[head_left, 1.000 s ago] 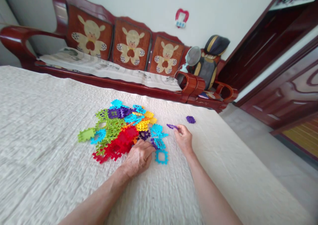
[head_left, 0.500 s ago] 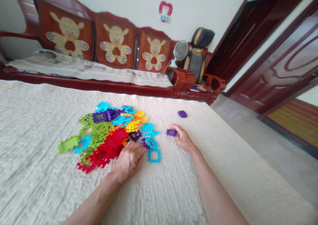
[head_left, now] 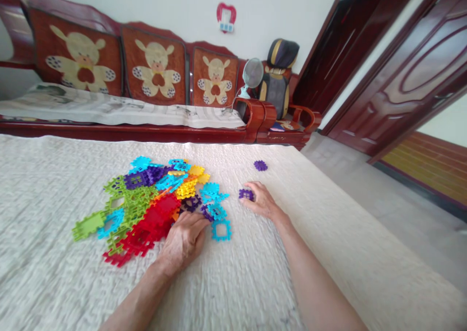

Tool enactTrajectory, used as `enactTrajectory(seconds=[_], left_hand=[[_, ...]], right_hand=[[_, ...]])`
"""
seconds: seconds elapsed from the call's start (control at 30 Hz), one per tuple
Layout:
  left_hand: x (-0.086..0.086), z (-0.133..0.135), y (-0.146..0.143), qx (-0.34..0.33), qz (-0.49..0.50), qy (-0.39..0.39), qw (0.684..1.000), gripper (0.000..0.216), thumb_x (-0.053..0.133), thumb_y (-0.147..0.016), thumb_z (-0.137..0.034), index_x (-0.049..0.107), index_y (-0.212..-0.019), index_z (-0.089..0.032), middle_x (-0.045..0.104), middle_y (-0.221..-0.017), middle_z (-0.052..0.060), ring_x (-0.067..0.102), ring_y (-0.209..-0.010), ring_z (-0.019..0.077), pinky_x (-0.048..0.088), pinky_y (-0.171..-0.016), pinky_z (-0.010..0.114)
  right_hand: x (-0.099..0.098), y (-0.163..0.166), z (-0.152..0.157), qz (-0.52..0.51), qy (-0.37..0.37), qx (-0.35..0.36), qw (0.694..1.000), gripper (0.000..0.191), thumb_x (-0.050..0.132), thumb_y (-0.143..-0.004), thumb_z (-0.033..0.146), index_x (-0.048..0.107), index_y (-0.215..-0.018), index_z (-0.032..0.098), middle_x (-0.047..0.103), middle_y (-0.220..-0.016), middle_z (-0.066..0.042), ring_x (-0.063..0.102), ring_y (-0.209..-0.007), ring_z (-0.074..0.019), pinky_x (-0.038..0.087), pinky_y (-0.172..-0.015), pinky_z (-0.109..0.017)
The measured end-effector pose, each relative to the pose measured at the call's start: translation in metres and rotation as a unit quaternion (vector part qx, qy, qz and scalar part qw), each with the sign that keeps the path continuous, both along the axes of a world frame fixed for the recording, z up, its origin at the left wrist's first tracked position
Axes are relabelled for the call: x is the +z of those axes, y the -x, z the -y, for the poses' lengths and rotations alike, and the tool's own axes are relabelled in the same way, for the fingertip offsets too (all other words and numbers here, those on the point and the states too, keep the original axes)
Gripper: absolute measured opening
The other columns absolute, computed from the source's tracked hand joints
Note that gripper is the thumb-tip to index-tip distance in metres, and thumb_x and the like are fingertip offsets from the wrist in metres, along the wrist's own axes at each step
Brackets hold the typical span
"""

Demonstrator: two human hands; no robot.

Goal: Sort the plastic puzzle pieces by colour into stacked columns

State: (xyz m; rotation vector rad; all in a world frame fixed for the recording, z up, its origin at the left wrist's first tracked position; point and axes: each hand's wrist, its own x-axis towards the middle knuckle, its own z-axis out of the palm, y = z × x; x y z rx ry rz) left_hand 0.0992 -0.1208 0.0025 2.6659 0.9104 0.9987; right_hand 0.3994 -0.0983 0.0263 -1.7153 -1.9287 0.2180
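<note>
A purple window-shaped interlocking tile [head_left: 245, 194] with notched edges lies between the thumb and fingers of my right hand [head_left: 263, 202], low over the cloth. My left hand [head_left: 188, 236] rests at the near right edge of a heap of tiles, its fingers bent and close together; the fingertips and anything under them are hidden. Right beside it are a blue square frame tile [head_left: 221, 229] and red tiles [head_left: 156, 219]. Green tiles [head_left: 136, 202] and yellow tiles [head_left: 187, 189] lie farther into the heap. A separate purple round tile [head_left: 260, 165] lies beyond my right hand.
A cream textured cloth [head_left: 251, 277] covers the table. Behind it stands a wooden sofa [head_left: 204, 135] with bear-patterned cushions [head_left: 159, 68]. A small fan [head_left: 252, 73] and a padded chair [head_left: 275, 95] are at its right end, with a dark red door [head_left: 401, 82] farther right.
My right fingers and thumb have come round the purple window tile, which shows turned slightly. My left hand stays by the heap. The whole view has shifted a little.
</note>
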Motion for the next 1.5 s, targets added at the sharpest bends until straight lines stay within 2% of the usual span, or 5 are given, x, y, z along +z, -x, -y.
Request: enactTrajectory(seconds=[0.27,0.5,0.73,0.93,1.5], left_hand=[[0.001,0.0,-0.001,0.007,0.015,-0.012,1.0,0.024,0.044,-0.088,-0.01,0.065,-0.096,-0.02,0.068,-0.093,0.006,0.062,-0.083,0.0188,0.05,-0.076,0.033],[0.002,0.001,-0.001,0.009,0.017,-0.02,1.0,0.025,0.043,-0.09,-0.012,0.065,-0.097,-0.021,0.069,-0.095,0.006,0.063,-0.084,0.0187,0.052,-0.077,0.033],[0.001,0.0,-0.002,0.004,0.031,-0.026,0.999,0.024,0.044,-0.089,-0.011,0.064,-0.097,-0.021,0.069,-0.093,0.006,0.064,-0.082,0.0189,0.052,-0.075,0.033],[-0.002,0.001,0.0,0.013,0.015,-0.017,1.0,0.026,0.043,-0.089,-0.011,0.065,-0.1,-0.022,0.069,-0.097,0.007,0.064,-0.087,0.0195,0.054,-0.079,0.035],[-0.001,0.001,-0.001,0.01,0.034,-0.026,0.999,0.023,0.045,-0.089,-0.012,0.064,-0.098,-0.023,0.07,-0.096,0.005,0.064,-0.085,0.0192,0.053,-0.076,0.033]], right_hand=[[0.004,0.03,0.009,0.093,0.027,-0.139,0.986,0.046,0.066,-0.074,0.051,0.063,-0.107,0.019,0.054,-0.102,-0.011,0.054,-0.098,-0.0269,0.044,-0.088,-0.039],[-0.004,0.025,-0.01,0.037,0.036,-0.145,0.988,0.026,0.064,-0.069,0.03,0.065,-0.093,0.02,0.052,-0.092,-0.007,0.055,-0.085,-0.0219,0.046,-0.083,-0.035],[-0.016,-0.044,-0.068,-0.094,-0.167,-0.267,0.945,0.046,0.062,-0.066,0.031,0.059,-0.111,0.019,0.054,-0.1,-0.008,0.054,-0.096,-0.0241,0.045,-0.093,-0.041],[-0.028,-0.072,-0.092,-0.094,-0.182,-0.281,0.938,0.049,0.061,-0.068,0.034,0.057,-0.113,0.016,0.055,-0.108,-0.011,0.052,-0.103,-0.0259,0.041,-0.098,-0.042],[-0.032,-0.077,-0.098,-0.077,-0.193,-0.269,0.94,0.047,0.059,-0.069,0.03,0.056,-0.113,0.017,0.056,-0.108,-0.011,0.052,-0.103,-0.0251,0.041,-0.098,-0.042]])
